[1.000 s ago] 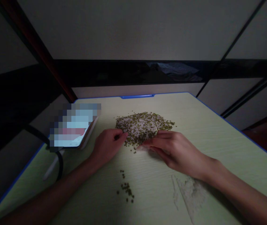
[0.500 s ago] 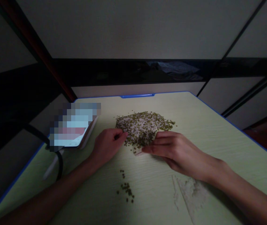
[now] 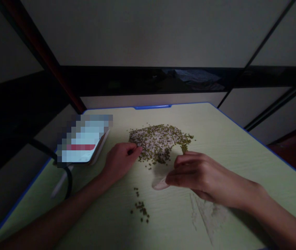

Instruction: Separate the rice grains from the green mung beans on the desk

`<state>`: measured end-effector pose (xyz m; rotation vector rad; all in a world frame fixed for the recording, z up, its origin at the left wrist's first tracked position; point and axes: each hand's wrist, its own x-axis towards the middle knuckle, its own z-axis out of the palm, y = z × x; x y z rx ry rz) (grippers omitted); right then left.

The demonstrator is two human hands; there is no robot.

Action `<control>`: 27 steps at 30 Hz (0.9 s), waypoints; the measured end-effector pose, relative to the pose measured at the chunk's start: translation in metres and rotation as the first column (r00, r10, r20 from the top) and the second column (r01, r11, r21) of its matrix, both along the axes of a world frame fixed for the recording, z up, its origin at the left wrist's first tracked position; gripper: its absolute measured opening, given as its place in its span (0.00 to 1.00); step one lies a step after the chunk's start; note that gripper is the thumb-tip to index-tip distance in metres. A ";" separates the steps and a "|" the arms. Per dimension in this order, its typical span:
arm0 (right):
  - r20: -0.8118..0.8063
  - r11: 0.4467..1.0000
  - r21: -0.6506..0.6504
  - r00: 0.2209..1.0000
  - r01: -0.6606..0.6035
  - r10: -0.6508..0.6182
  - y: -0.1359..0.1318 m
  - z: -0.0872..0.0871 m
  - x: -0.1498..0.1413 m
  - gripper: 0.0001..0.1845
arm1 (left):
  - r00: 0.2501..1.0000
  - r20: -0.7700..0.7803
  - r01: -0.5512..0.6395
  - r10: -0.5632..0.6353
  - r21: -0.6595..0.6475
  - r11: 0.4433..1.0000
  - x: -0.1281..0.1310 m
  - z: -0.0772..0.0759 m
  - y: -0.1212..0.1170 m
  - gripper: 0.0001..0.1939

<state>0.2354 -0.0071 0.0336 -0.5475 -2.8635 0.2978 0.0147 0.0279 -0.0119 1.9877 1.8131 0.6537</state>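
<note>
A spread heap of small green beans mixed with whitish grains [image 3: 158, 139] lies in the middle of the tabletop. My left hand [image 3: 121, 158] rests at the heap's near left edge, curled closed with the thumb forward; nothing shows in it. To the right and nearer, my right hand [image 3: 197, 173] pinches a pale, partly see-through piece with a rounded end [image 3: 160, 184]. My fingers cover much of that piece, so its kind is unclear. It is apart from the near edge of the heap.
Several loose beans [image 3: 141, 209] lie nearer on the table [image 3: 98, 222]. A pale powdery patch [image 3: 211, 217] is below my right wrist. At left stands a blurred lit screen [image 3: 85, 139], with a dark cable [image 3: 69, 180] beside it. Cabinet panels [image 3: 148, 34] rise behind.
My right hand has drawn back from the heap toward me, bringing the pale piece along, and more of it shows. My left hand has stayed in place.
</note>
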 end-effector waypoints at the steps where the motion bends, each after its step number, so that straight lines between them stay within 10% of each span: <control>1: 0.004 1.000 0.005 1.000 -0.001 0.001 -0.002 0.001 0.001 0.17 | 1.000 -0.002 -0.002 0.002 -0.001 1.000 0.000 0.000 0.000 0.18; 18: -0.098 0.986 0.027 0.982 0.166 -0.163 -0.062 -0.006 0.049 0.18 | 0.999 -0.017 0.027 -0.027 0.034 0.999 0.001 0.005 -0.002 0.18; 27: -0.337 0.991 0.098 0.940 0.091 -0.053 -0.059 -0.021 0.024 0.11 | 0.999 -0.044 0.028 -0.025 0.058 0.998 0.000 0.005 -0.001 0.18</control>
